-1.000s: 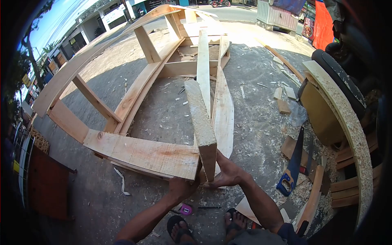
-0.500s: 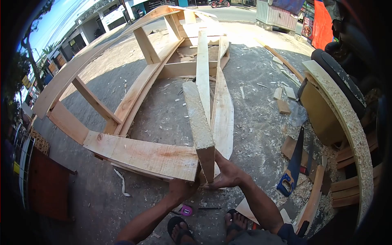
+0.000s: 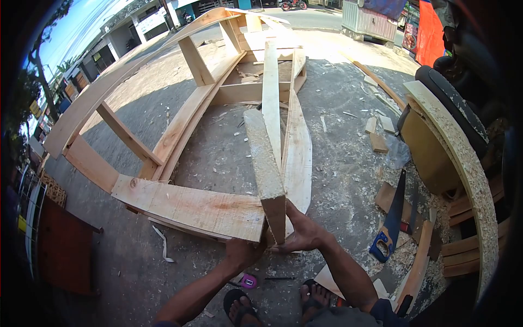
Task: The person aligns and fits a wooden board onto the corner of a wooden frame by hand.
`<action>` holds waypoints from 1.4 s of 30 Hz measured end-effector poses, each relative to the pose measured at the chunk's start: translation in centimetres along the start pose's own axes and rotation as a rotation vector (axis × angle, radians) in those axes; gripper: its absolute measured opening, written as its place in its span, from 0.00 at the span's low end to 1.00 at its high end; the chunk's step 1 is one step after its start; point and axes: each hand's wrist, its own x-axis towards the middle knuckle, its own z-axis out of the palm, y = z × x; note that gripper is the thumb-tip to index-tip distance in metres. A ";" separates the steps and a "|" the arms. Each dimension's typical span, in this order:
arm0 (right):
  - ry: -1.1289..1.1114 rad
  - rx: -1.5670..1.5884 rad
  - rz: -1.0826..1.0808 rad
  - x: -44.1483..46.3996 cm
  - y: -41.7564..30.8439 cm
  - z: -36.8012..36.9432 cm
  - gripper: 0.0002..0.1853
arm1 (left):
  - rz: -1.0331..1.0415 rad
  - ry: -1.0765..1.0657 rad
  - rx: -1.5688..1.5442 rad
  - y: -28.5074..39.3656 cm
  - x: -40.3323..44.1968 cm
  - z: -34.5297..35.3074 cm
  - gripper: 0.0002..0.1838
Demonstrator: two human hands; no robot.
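Note:
A wooden post (image 3: 265, 155) with a rough, dusty top stands at the near corner of a large pale wooden frame (image 3: 185, 210). My right hand (image 3: 303, 231) grips the lower part of the post from the right, thumb up along its side. My left hand (image 3: 244, 254) is closed at the left of the post's lower end, just below the frame's near board; that board and the post hide most of its fingers. A long plank (image 3: 271, 98) lies lengthwise inside the frame, behind the post.
A blue-handled handsaw (image 3: 388, 234) lies at the right among offcuts and shavings. Between my feet and the frame is a pink tape measure (image 3: 248, 280). A curved, sawdust-covered board (image 3: 463, 163) rises at far right; a reddish-brown wooden piece (image 3: 68, 245) stands at left.

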 end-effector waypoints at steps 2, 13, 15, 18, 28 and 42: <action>0.005 -0.020 -0.002 0.0 -0.1 0.0 0.71 | -0.018 -0.010 -0.025 0.1 0.0 -0.2 0.27; 0.032 -0.012 0.005 0.0 0.0 0.2 0.70 | -0.013 -0.013 0.014 -0.3 0.2 0.4 0.27; 0.033 -0.018 0.007 0.0 -0.1 0.2 0.70 | -0.030 -0.021 0.029 -0.2 0.2 0.4 0.27; 0.025 -0.022 0.024 0.0 0.1 0.2 0.70 | -0.017 -0.006 0.027 0.1 0.3 0.1 0.27; 0.028 -0.019 0.018 0.0 -0.2 0.2 0.71 | -0.025 -0.012 0.014 -0.3 0.0 0.5 0.27; 0.022 0.013 0.047 0.0 -0.3 0.2 0.70 | 0.022 0.089 0.011 0.0 0.3 0.3 0.22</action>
